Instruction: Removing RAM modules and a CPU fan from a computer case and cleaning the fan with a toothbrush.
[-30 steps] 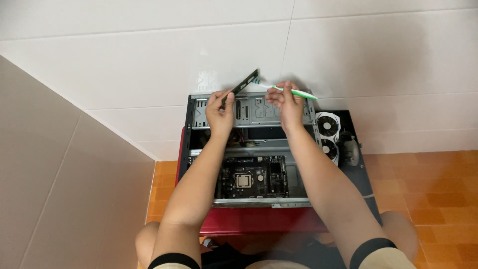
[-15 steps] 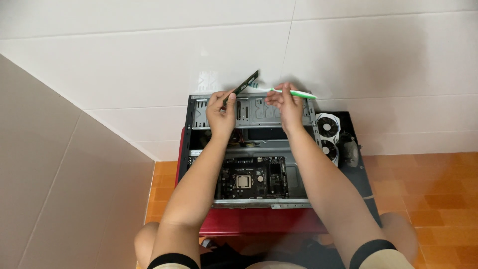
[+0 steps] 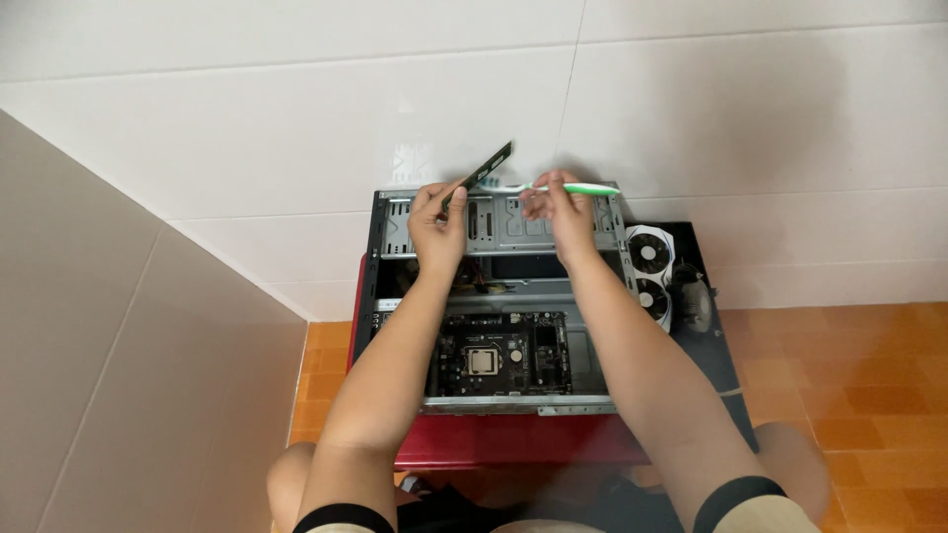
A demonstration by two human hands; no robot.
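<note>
Left hand (image 3: pixel 437 225) grips memory stick (image 3: pixel 481 174); right hand (image 3: pixel 559 212) toothbrush (image 3: pixel 563 188) (open case (image 3: pixel 395 296) holds motherboard (image 3: pixel 504 352)).

Memory stick (image 3: pixel 481 175) and green toothbrush (image 3: pixel 571 189) above open computer case (image 3: pixel 494 296).

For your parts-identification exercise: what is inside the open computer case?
Inside the open computer case lies a dark motherboard with a square silver processor. The forearms cover parts of the interior, so anything beneath them cannot be seen.

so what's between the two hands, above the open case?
Head view: the left hand holds a dark memory stick; the right hand holds a green toothbrush. The brush head spans the gap, meeting the stick.
</note>
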